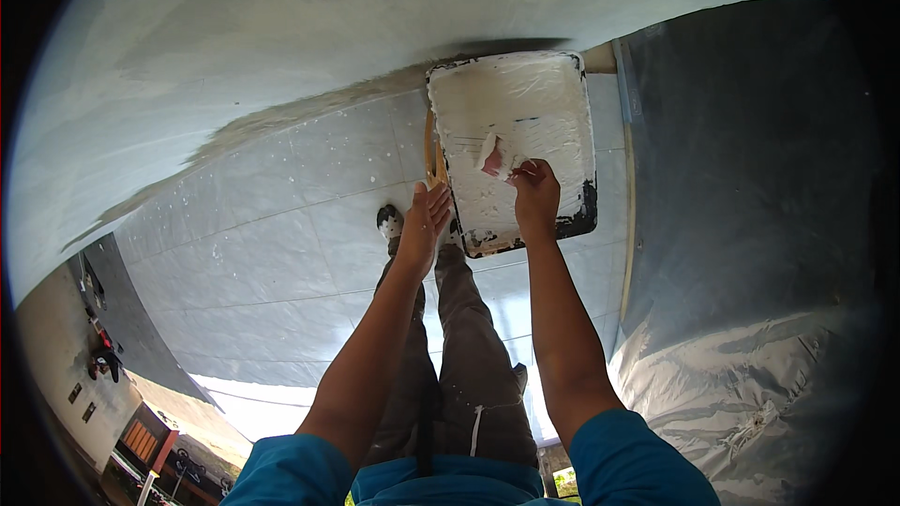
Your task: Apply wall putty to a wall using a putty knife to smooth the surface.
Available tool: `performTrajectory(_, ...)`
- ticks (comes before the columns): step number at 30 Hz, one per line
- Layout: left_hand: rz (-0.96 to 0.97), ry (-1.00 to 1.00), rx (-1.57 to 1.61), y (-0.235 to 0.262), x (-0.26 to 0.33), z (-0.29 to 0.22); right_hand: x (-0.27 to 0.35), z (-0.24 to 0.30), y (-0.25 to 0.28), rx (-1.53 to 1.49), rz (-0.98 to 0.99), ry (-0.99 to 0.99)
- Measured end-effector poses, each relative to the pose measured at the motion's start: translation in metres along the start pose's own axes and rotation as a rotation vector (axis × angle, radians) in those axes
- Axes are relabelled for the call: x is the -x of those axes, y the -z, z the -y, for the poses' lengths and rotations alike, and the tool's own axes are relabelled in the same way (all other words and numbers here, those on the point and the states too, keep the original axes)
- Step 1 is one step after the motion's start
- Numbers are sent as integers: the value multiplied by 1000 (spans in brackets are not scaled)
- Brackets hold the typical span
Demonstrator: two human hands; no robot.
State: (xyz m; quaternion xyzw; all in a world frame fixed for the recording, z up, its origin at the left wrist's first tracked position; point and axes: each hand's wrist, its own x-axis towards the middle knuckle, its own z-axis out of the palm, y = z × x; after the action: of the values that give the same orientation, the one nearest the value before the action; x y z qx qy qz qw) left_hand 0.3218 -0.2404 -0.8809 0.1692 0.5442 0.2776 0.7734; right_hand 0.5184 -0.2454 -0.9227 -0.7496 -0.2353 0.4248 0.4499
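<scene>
While the left hand (424,217) steadies the white-coated tray (553,94) from beneath, palm open at its near-left edge, the right hand (536,189) pinches 1 small scraper (495,156) against the wet filler to load it.

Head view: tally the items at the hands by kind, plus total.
Paint tray, white-coated: 1
Small paint-covered tool, pinched in right hand: 1
Wooden piece at tray's left edge, near left hand: 1
Total: 3

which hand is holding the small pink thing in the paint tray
The right hand pinches the small pink piece over the white tray; the left hand is open, empty, beside the tray's edge.
</scene>
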Motion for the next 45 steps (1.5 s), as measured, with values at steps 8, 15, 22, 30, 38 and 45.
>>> performTrajectory(8,-8,1,1,1,1,1,-2,-1,1,20,-12,-10)
performTrajectory(15,-4,-4,20,3,-1,4,2,0,7,-455,-15,-214)
performTrajectory(22,-16,-9,20,2,4,6,8,6,11,-666,-6,-322)
performTrajectory(30,-14,-8,13,3,5,11,6,3,23,-902,84,-395)
performTrajectory(38,-18,-41,-1,-6,26,-19,20,57,32,-930,104,-348)
performTrajectory(45,-14,-110,-15,-13,104,-63,83,128,58,-1072,111,-307)
